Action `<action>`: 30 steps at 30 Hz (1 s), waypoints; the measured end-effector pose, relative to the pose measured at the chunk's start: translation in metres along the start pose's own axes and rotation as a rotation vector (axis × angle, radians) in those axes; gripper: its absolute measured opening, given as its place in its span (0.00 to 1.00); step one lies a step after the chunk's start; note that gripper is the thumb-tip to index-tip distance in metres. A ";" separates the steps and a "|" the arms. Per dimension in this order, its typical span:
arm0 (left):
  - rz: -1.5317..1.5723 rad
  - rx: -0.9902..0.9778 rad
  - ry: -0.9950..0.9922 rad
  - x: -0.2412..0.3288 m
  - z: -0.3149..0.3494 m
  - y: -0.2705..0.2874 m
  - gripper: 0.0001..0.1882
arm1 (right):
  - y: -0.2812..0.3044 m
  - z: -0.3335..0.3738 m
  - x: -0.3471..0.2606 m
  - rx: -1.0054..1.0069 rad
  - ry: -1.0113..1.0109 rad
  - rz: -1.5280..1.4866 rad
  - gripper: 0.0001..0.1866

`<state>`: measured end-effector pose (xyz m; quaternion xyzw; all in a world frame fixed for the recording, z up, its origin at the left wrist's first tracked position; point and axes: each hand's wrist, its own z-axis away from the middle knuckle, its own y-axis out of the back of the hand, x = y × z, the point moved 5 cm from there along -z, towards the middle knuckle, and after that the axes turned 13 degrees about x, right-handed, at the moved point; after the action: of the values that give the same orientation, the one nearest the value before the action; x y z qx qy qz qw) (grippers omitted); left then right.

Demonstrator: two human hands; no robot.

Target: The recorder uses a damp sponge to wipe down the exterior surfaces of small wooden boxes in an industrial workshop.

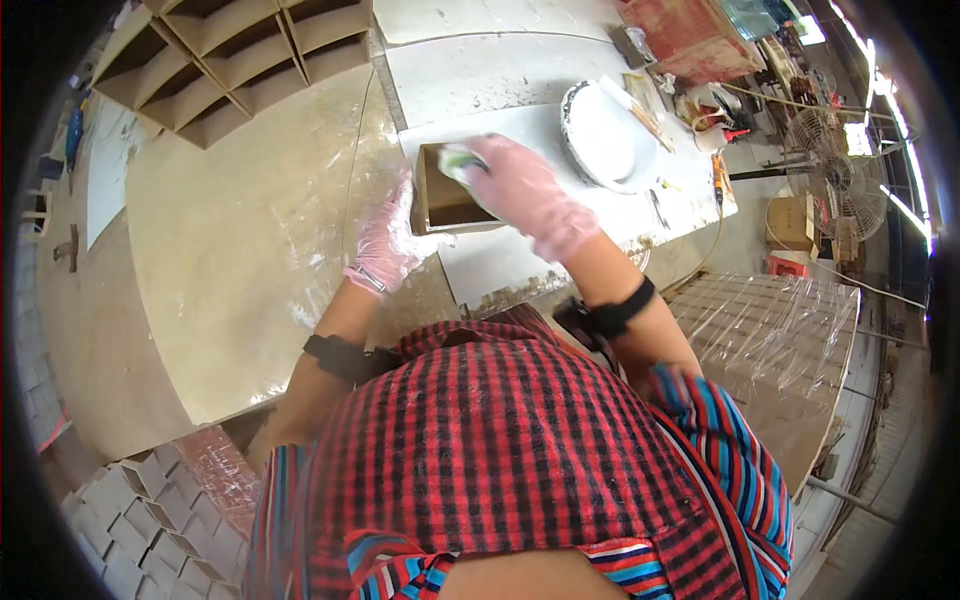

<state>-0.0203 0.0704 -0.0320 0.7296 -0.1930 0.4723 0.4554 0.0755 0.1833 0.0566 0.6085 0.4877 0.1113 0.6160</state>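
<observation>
A small open-topped brown box with a divider-like wall edge lies on the worktable. My left hand, in a pink glove smeared with white, holds the box at its left side, thumb along the near corner. Over the box's far right part is my right hand, also pink-gloved and slightly blurred. Its fingers are closed on a white and green wad, perhaps a cloth or sponge; the glove partly hides it. The wad touches or hovers near the box's rim; I cannot tell which.
Right of the box stands a white basin with a brush across its rim. A brown compartment rack sits at the far left. Wrapped stacked boxes stand at the right, near a fan. More pale boxes are lower left.
</observation>
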 end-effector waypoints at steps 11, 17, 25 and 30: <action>0.131 -0.074 0.190 -0.042 0.017 -0.012 0.41 | -0.042 0.034 -0.047 -0.558 0.221 0.054 0.14; -0.055 -0.151 0.262 -0.038 0.010 -0.015 0.45 | -0.045 -0.003 -0.021 -0.325 0.107 0.148 0.13; 0.013 -0.128 0.333 -0.015 0.006 -0.004 0.46 | -0.020 -0.007 -0.028 -0.389 0.273 0.182 0.12; 0.157 -0.017 0.425 -0.017 -0.011 -0.008 0.40 | -0.030 -0.038 -0.017 -0.149 0.414 0.415 0.10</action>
<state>-0.0283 0.0812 -0.0493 0.5926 -0.1527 0.6477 0.4538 0.0251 0.1879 0.0467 0.6125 0.4587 0.3922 0.5106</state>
